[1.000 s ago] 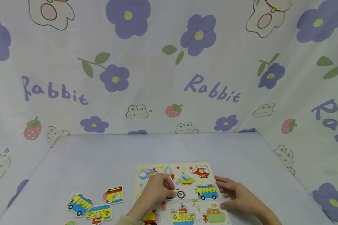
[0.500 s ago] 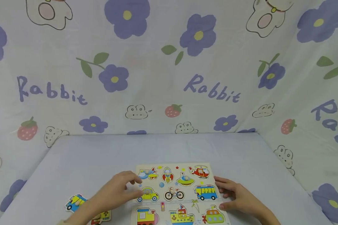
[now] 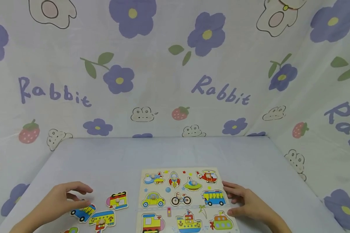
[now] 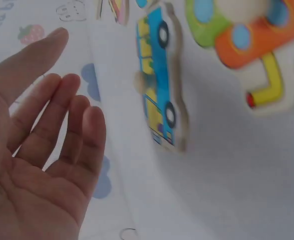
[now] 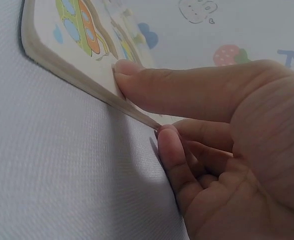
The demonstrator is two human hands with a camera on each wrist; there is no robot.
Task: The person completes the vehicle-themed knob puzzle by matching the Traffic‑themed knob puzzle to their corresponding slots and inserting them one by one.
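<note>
My left hand (image 3: 61,200) hovers at the loose blue bus piece (image 3: 84,212), fingers relaxed and holding nothing. In the left wrist view the bus piece (image 4: 159,75), with its round knob, lies beside the fingertips, apart from them. My right hand (image 3: 246,204) grips the right edge of the wooden puzzle board (image 3: 189,208). In the right wrist view the thumb rests on the board's face and the other fingers are against its edge. Airplane, rocket, saucer, helicopter, car and bicycle on the board carry knobs; no knobs show on its bus, train, ship and submarine.
Right of the bus piece lie a loose ship piece (image 3: 103,218) and a train piece (image 3: 117,200). A submarine piece (image 4: 257,40) lies closest to me, mostly cut off in the head view. A patterned cloth (image 3: 163,64) stands behind the pale table (image 3: 105,155).
My left hand has let go of the bicycle piece, now in the board, and moved left off the board to the bus piece. My right hand has stayed at the board's edge.
</note>
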